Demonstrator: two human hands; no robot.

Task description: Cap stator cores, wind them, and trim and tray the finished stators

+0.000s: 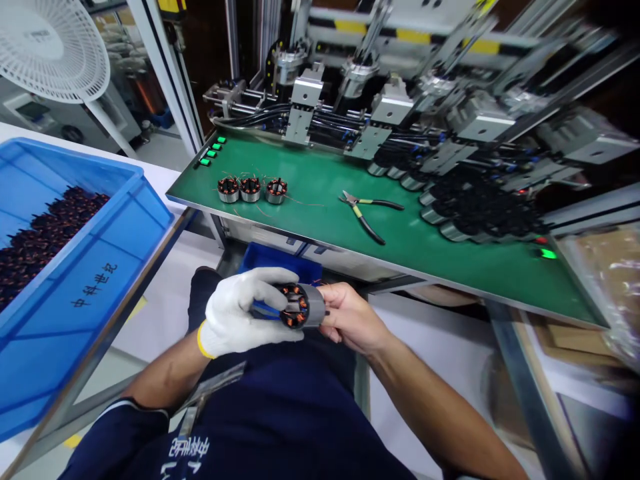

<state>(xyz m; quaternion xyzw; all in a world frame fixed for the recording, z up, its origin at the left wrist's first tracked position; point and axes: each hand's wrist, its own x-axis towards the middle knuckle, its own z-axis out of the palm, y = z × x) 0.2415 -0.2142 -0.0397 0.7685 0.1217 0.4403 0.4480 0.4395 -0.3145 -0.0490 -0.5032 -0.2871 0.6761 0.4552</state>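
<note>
Between my two hands, in front of my body, is a motor stator [313, 306] with a grey metal ring and copper windings inside. My left hand [245, 310], in a white glove with a yellow cuff, is closed around its left side. Bare fingers of my right hand [353, 317] grip its right end. Part of something blue shows between the gloved fingers. Beyond my hands, three more wound stators [250, 190] stand in a row on the green work surface [310, 180], with loose wire ends around them. Cutting pliers [363, 210] lie open to their right.
A blue bin [113, 240] full of dark wound parts stands at left, near a white fan [55, 50]. Machine fixtures [305, 100] line the back. Several dark stators [465, 207] crowd the right. A dark blue container [310, 270] sits below the table edge.
</note>
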